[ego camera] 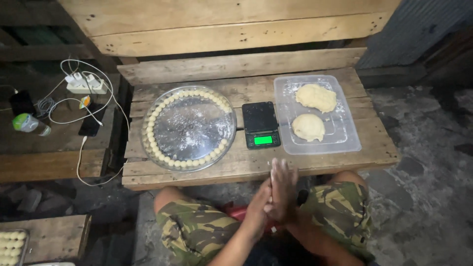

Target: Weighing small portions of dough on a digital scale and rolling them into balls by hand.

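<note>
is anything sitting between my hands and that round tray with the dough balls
Nothing visible. The hands are pressed together just below the table edge, and the round tray lies on it up and to their left, with only bare planks between.

A white power strip with chargers plugged in sits on the dark bench at the left, its white cables looping toward a black phone. A small bottle with a green cap lies near another dark phone. In the bottom left corner, a tray of pale balls rests on a low wooden plank.
</note>
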